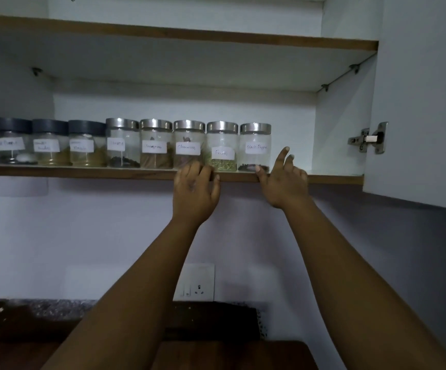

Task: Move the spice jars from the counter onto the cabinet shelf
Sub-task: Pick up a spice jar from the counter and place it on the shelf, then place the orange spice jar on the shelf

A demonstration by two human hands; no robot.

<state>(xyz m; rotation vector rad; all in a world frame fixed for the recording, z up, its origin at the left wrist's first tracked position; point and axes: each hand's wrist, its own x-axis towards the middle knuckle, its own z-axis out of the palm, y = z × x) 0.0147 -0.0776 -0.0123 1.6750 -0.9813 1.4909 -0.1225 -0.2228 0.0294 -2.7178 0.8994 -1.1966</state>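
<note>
Shelf edge: where the brown front lip of the cabinet shelf (83, 172) runs left to right, eight spice jars (189, 144) stand in one row just behind it, each touching or almost touching its neighbour.
Open room: bare shelf lies between the black pepper jar (255, 146), last on the right, and the cabinet's right wall; above the lids there is clear height up to the upper shelf (216, 36).
Left hand (195, 189): raised at the front edge below the cinnamon jar (189, 144) and the green-filled jar (222, 146), fingers loosely curved over the lip, holding nothing.
Right hand (283, 180): at the front edge by the black pepper jar, fingers spread and lifted, thumb near the jar's base; whether it touches is unclear.
Surroundings: open cabinet door (424, 102) with a metal hinge (368, 138) on the right; pale wall below with a switch socket (197, 283); dark speckled counter (29, 311) at the bottom, and a wooden board (232, 355) nearest the camera.
Jar orientation: all upright, long axis vertical, white labels facing outward; five steel lids to the right, three dark lids to the left.
</note>
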